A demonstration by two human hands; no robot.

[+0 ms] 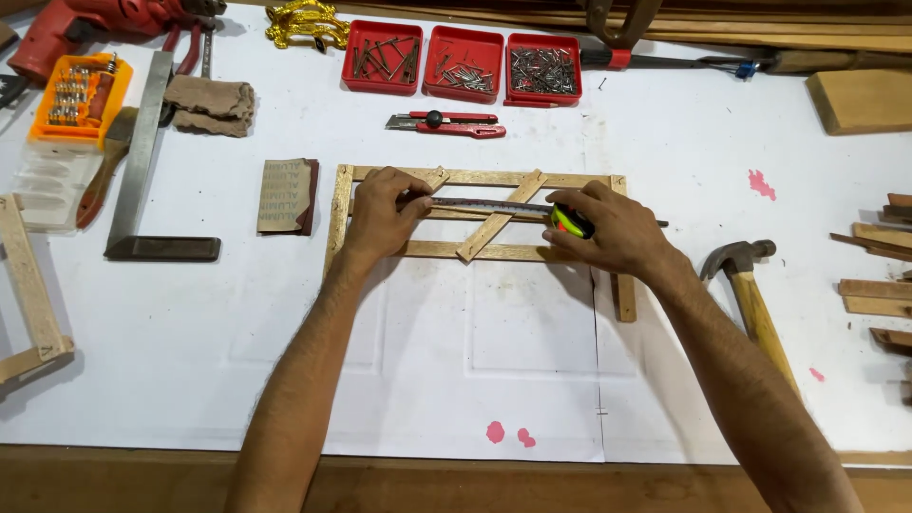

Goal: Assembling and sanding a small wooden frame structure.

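Our left hand [380, 214] pinches the tape blade [484, 203] onto the wooden frame [475, 252]; right-hand [613, 228] fingers close around the tape measure case [570, 221]. If either grip loosens, we judge the blade could snap back.

Your wooden frame [475, 214] lies mid-surface [285, 361], the tape measure [570, 220] stretched across it. Behind it sit the utility knife [446, 123] and three trays [463, 62]. Sandpaper [285, 195] and square [142, 161] lie left; the hammer [750, 294] lies right.
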